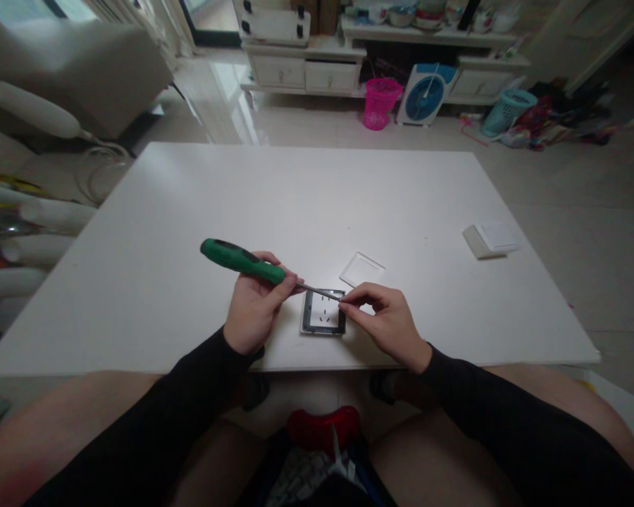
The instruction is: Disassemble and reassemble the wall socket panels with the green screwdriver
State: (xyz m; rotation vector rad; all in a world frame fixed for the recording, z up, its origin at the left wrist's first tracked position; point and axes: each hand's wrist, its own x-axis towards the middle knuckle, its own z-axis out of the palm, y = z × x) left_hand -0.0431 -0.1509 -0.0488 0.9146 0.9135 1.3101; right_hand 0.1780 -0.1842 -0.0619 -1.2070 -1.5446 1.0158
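Observation:
My left hand [256, 306] is closed around a screwdriver [243, 261] with a green and black handle, near where the handle meets the shaft. The shaft points right and slightly down. At its tip, the fingertips of my right hand [383, 320] are pinched together; whatever small thing may be between them is too small to make out. Beneath the shaft, a wall socket [325, 313] with a white face and dark surround lies flat near the table's front edge. Just behind it rests a white cover frame [363, 267], partly hidden by my right hand.
The white table [232, 197] spans the view. Small white boxes [491, 239] sit at its right side. On the floor beyond stand a pink basket [380, 103], a blue fan [425, 95] and a teal basket [508, 111]. White rolls [47, 246] are at the left.

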